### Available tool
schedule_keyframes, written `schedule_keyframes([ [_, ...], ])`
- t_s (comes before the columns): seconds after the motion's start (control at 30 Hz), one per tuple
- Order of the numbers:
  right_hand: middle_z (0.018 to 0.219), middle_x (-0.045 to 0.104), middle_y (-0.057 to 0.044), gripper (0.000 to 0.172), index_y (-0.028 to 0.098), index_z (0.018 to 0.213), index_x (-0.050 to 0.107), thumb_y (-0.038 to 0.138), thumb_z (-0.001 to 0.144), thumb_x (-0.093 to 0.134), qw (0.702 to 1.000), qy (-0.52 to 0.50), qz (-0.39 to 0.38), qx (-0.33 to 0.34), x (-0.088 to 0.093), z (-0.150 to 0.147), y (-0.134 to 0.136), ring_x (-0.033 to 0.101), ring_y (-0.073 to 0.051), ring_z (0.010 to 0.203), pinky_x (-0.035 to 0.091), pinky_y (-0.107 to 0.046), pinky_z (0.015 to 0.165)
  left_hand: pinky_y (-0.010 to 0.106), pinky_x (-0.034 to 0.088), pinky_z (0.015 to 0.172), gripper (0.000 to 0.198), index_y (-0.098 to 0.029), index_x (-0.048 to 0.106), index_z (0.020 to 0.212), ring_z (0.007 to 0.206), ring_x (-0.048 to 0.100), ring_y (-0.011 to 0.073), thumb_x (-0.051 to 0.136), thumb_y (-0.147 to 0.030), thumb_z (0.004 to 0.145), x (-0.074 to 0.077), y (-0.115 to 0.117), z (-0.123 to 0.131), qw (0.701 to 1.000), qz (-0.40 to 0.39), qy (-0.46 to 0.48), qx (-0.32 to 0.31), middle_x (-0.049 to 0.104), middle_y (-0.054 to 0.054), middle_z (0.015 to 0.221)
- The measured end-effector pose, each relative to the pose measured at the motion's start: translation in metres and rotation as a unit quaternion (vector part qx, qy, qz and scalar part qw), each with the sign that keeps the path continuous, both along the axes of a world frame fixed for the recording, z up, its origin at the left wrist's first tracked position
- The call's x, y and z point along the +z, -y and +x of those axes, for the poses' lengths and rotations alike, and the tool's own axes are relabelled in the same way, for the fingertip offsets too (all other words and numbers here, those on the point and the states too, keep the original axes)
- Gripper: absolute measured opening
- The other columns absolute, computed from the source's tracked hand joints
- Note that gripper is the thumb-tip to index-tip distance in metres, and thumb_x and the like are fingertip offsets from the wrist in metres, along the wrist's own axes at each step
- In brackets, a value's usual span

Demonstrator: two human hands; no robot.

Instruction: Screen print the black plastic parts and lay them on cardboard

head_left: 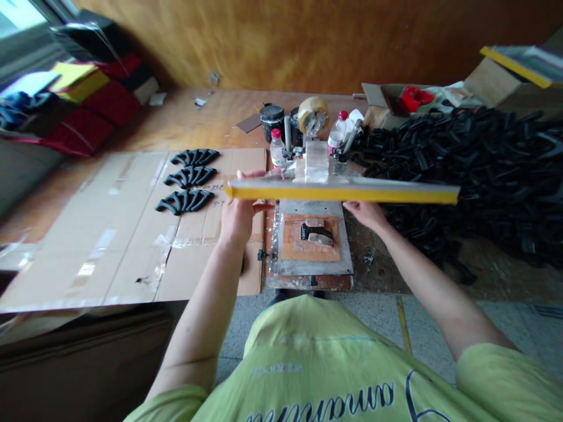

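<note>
A long screen-printing frame [343, 193] with a yellow front edge is raised nearly edge-on above the work plate. My left hand [238, 218] is closed around its left end, fingers over the top and thumb below. My right hand [366, 213] has its fingers curled against the frame's lower edge, right of the middle; its fingertips are partly hidden. Below, a black handle-shaped plastic part [317, 233] lies in a jig on a brown board [292, 249], fixed on a grey metal plate [316, 268]. A clamp [317, 161] stands behind the frame.
Cardboard [127, 234] at left bears rows of black parts [185, 202]. A large heap of black parts [475, 158] lies at right. Behind are red-capped bottles [277, 149], a black tub [271, 119], a tape roll [313, 115] and an open carton [378, 99]. Another yellow-edged frame [519, 67] rests upper right.
</note>
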State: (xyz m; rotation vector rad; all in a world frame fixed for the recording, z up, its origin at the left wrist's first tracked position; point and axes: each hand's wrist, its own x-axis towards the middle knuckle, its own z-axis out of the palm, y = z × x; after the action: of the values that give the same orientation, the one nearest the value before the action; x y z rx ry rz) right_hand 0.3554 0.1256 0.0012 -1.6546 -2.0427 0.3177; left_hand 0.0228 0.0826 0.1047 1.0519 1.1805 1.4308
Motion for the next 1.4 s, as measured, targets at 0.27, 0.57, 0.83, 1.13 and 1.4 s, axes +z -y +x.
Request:
schedule_keyframes([
  [0.27,0.094,0.069,-0.012,0.018,0.015,0.098,0.061,0.031,0.097,0.054,0.976,0.142,-0.163,0.032,-0.030,-0.075,0.059,0.063,-0.021,0.089,0.046,-0.029,0.078,0.027,0.056,0.062,0.055,-0.019,0.061,0.117,0.088,0.072,0.0218,0.050,-0.065,0.089,-0.020,0.011,0.026,0.996,-0.072,0.041,-0.015,0.074,0.011,0.099],
  [0.57,0.105,0.067,-0.006,0.016,0.021,0.098,0.064,0.025,0.099,0.048,0.960,0.063,-0.049,0.268,-0.019,-0.107,0.107,0.058,-0.019,0.102,0.043,-0.029,0.089,0.032,0.060,0.068,0.038,-0.015,0.063,0.095,0.083,0.073,0.0216,0.063,-0.052,0.085,-0.123,0.111,0.043,0.926,-0.341,0.154,-0.044,0.074,0.011,0.095],
  [0.83,0.114,0.067,-0.022,0.037,0.014,0.111,0.068,0.005,0.089,0.039,0.911,0.318,-0.256,-0.056,-0.041,0.073,0.037,0.056,-0.030,0.113,0.043,-0.043,0.089,0.029,0.056,0.052,0.028,-0.019,0.055,0.089,0.057,0.070,0.0216,0.048,-0.046,0.092,-0.192,0.130,-0.111,0.868,-0.459,-0.102,0.157,0.067,0.005,0.059],
  [1.13,0.124,0.062,-0.019,0.024,0.016,0.107,0.067,0.015,0.089,0.051,0.944,0.268,-0.181,-0.058,-0.026,0.084,0.034,0.059,-0.030,0.109,0.043,-0.041,0.087,0.034,0.041,0.035,0.054,-0.018,0.059,0.068,0.034,0.054,0.0274,0.048,-0.069,0.081,-0.205,0.107,-0.154,0.768,-0.544,-0.339,0.008,0.050,0.007,0.037],
  [1.4,0.100,0.069,-0.004,0.021,0.020,0.108,0.066,0.029,0.091,0.056,0.986,-0.144,-0.066,0.053,-0.034,-0.046,0.055,0.065,-0.018,0.092,0.050,-0.030,0.082,0.021,0.046,0.045,0.059,-0.016,0.065,0.095,0.044,0.056,0.0118,0.052,-0.072,0.083,-0.079,0.011,-0.072,0.970,-0.147,-0.192,0.009,0.064,0.004,0.059],
])
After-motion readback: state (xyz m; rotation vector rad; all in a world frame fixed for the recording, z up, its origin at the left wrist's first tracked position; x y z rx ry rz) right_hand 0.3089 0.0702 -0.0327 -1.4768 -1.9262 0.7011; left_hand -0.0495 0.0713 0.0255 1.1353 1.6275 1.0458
